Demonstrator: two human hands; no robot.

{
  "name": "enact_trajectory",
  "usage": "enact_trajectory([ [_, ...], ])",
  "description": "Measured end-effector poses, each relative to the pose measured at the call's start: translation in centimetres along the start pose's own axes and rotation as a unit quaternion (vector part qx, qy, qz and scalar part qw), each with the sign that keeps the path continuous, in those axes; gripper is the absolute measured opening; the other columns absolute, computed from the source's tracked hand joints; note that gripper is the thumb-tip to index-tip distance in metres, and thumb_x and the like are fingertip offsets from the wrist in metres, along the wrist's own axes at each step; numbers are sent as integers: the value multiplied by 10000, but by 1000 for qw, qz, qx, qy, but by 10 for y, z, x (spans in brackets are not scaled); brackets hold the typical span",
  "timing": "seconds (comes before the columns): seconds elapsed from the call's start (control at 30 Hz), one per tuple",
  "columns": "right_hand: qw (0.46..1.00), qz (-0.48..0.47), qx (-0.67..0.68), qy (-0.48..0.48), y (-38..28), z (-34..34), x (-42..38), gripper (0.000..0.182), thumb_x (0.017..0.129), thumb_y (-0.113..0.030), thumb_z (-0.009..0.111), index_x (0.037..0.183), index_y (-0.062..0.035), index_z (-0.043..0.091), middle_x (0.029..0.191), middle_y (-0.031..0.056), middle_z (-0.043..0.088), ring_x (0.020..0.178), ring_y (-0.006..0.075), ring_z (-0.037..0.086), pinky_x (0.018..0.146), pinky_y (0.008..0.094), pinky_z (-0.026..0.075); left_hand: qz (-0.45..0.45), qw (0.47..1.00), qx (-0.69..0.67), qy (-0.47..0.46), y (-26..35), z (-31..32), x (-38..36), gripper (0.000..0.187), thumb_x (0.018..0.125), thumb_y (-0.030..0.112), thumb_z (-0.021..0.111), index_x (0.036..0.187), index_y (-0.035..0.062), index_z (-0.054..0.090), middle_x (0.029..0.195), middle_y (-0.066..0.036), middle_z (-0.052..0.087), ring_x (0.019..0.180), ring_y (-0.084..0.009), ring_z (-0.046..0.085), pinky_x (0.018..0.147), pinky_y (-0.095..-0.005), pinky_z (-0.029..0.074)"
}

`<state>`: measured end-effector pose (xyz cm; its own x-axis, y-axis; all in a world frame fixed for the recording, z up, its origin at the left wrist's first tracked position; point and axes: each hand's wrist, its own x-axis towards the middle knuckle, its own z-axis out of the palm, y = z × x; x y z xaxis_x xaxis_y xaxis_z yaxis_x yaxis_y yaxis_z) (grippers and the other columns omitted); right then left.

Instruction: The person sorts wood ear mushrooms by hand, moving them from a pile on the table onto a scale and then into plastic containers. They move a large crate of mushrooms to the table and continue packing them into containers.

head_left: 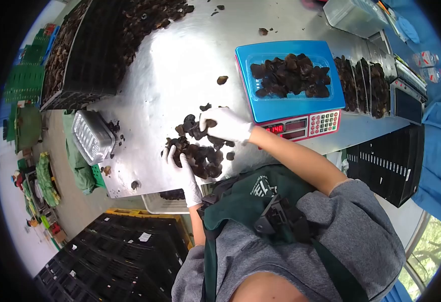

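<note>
A loose pile of dark brown wood ear mushrooms lies on the metal table near its front edge. My left hand, in a white glove, rests at the pile's left side with its fingers apart among the pieces. At the pile's upper edge my right hand, also gloved, is closed on a wood ear mushroom piece. To the right stands a blue-topped scale with red digits. On it sits a clear plastic tray of wood ear mushrooms.
Upper left, a black crate stands beside a large mushroom heap. Stacked clear trays sit at the table's left edge. Filled packs line up right of the scale. Black crates are stacked below the table, lower left.
</note>
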<state>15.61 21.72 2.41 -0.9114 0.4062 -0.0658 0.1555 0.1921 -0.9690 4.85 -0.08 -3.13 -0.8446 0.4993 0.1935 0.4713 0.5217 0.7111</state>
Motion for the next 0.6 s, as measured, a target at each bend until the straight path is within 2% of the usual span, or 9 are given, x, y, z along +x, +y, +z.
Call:
enact_trajectory([
  [0.1, 999, -4, 36, 37, -47, -57, -28, 130, 771, 1, 604, 885, -34, 657, 839, 38, 671, 833, 120, 644, 733, 287, 510, -3, 1000, -22, 5, 6, 2, 2, 358, 860, 52, 628, 1217, 65, 634, 1359, -169, 515, 1305, -324, 432, 1125, -437, 293],
  [0.17, 989, -5, 126, 78, -60, -98, -44, 96, 798, 5, 609, 884, -18, 644, 829, 16, 657, 834, 76, 631, 722, 239, 492, -13, 1000, -26, 2, 13, 1, 6, 351, 867, 55, 623, 1217, 62, 634, 1359, -169, 513, 1305, -322, 432, 1127, -433, 290],
  [0.23, 980, 69, 146, 112, -78, -137, -54, 99, 781, -11, 620, 873, -21, 653, 831, 15, 668, 795, 82, 614, 734, 253, 500, -19, 1000, -23, -3, 15, 1, 5, 345, 872, 56, 620, 1217, 58, 634, 1361, -170, 508, 1303, -320, 433, 1128, -430, 291],
  [0.3, 987, 32, -49, 150, -51, -165, -52, 99, 795, -32, 639, 892, -18, 650, 832, 29, 671, 809, 101, 628, 761, 262, 503, -17, 1000, -17, -9, 17, 4, 9, 343, 873, 56, 621, 1215, 54, 634, 1364, -171, 502, 1301, -319, 435, 1126, -426, 295],
  [0.33, 977, 53, -140, 150, -38, -174, -49, 120, 800, -56, 653, 914, -21, 652, 830, 54, 669, 810, 134, 639, 789, 273, 504, -14, 1000, -13, -14, 19, 6, 11, 345, 874, 58, 617, 1218, 60, 632, 1375, -168, 497, 1301, -317, 435, 1120, -427, 308],
  [0.43, 953, 87, -218, 189, -20, -177, -53, 149, 797, -75, 659, 940, -30, 661, 818, 79, 660, 789, 163, 634, 795, 285, 504, -3, 1000, -1, -25, 21, 7, 15, 348, 875, 60, 611, 1223, 74, 629, 1392, -160, 491, 1304, -312, 434, 1108, -430, 331],
  [0.57, 953, 81, -151, 250, -41, -178, -70, 154, 812, -76, 646, 960, -41, 671, 799, 87, 661, 754, 152, 632, 751, 272, 509, -12, 1000, -4, -10, 26, 3, 17, 348, 870, 43, 613, 1217, 65, 631, 1380, -157, 496, 1306, -307, 434, 1112, -429, 323],
  [0.6, 949, 42, -139, 281, -46, -173, -73, 157, 818, -79, 647, 970, -45, 671, 789, 81, 661, 730, 147, 626, 718, 271, 506, -13, 1000, -13, -8, 21, 4, 17, 349, 870, 40, 613, 1218, 64, 630, 1383, -159, 493, 1306, -307, 435, 1113, -429, 322],
])
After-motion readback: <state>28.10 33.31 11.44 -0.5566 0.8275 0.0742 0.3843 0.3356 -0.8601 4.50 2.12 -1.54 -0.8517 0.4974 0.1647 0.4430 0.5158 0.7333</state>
